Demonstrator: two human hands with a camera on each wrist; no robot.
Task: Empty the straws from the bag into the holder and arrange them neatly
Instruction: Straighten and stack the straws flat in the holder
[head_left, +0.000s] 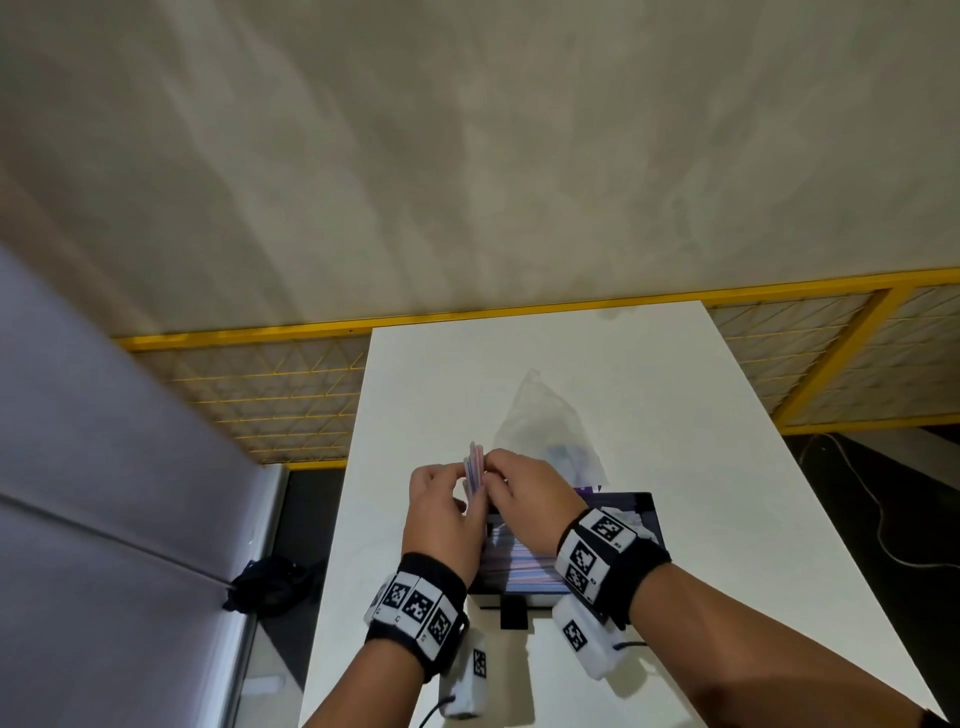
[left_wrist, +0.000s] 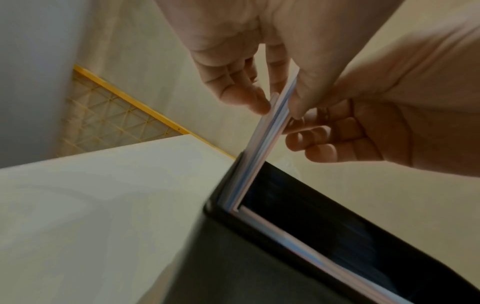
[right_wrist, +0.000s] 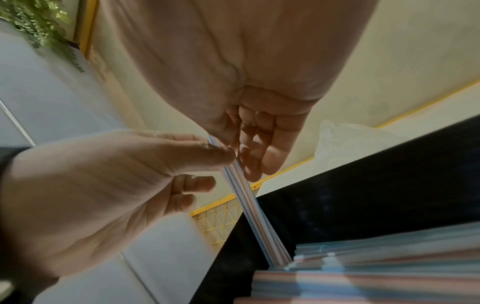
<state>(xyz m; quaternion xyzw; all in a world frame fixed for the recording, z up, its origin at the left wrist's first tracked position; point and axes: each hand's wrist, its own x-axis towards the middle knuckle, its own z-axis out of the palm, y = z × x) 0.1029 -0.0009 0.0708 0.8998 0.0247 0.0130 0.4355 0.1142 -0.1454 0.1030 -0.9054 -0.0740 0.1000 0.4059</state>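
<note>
A small bundle of paper-wrapped straws (head_left: 474, 474) stands upright, its lower end in the left far corner of the black holder (head_left: 647, 512). My left hand (head_left: 460, 493) pinches the bundle from the left and my right hand (head_left: 493, 478) pinches it from the right, near its top. The left wrist view shows the bundle (left_wrist: 262, 144) between fingertips (left_wrist: 255, 102) and rising out of the holder's corner (left_wrist: 221, 205). Several more straws (right_wrist: 376, 267) lie flat in a stack inside the holder. The clear plastic bag (head_left: 545, 421) lies crumpled just beyond the holder, and what it holds is unclear.
The white table (head_left: 675, 389) stretches past the bag to a yellow wire-mesh fence (head_left: 260, 395). A dark bundle (head_left: 270, 584) lies on the floor at the left. A cable (head_left: 878, 525) runs over the floor at the right. A green plant (right_wrist: 39, 20) hangs beyond the grey panel.
</note>
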